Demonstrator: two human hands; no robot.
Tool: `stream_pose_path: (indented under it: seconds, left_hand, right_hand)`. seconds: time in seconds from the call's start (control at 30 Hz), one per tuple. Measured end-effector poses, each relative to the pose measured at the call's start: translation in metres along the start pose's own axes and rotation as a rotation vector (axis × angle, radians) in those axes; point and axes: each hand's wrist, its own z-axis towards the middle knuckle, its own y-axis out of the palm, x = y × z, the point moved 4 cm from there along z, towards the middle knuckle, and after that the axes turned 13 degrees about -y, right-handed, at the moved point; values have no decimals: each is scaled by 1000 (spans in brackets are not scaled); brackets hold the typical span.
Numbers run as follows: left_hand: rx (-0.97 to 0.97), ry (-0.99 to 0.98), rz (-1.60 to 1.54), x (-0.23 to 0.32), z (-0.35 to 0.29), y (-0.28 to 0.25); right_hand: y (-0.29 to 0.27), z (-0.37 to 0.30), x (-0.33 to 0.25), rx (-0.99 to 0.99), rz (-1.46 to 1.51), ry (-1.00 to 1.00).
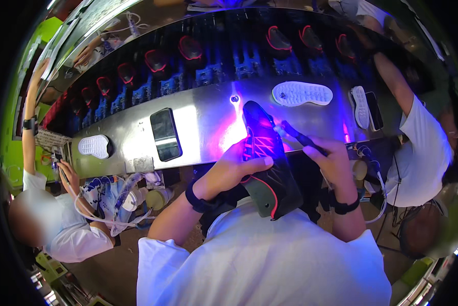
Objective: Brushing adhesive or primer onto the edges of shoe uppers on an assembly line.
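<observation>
Head view: left fingers clamped around black shoe, right fingers gripping torch.

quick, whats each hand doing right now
left hand: closed around the black shoe, holding it up over the metal bench.
right hand: closed on a dark pen-like tool pointed at the shoe.

Shoe factory line: metal conveyor, loose soles, seated co-workers.

My fingers press a black knit-cloth shoe, matt, with red trim. The desk is brushed metal, shiny under violet light. The white sole looks rubbery and studded.
</observation>
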Motion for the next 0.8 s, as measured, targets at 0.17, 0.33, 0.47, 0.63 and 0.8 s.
stream_pose_path:
  seconds: [0.17, 0.33, 0.47, 0.63, 0.8]
  left_hand:
    - [97, 58, -137, 5, 5, -19]
    - [146, 151, -70, 9, 8, -29]
    - [137, 105, -141, -3, 16, -27]
    - [143, 128, -207, 9, 17, -4]
    - [156, 133, -253, 10, 21, 2]
  right_hand:
    - [8, 4, 8, -30, 104, -136]
    - [-4, -17, 21, -164, 333, -108]
    - [-27, -36, 23, -224, 212, -15]
    - [-48, -59, 29, -191, 153, 4]
    - [-57, -65, 27, -115, -31, -162]
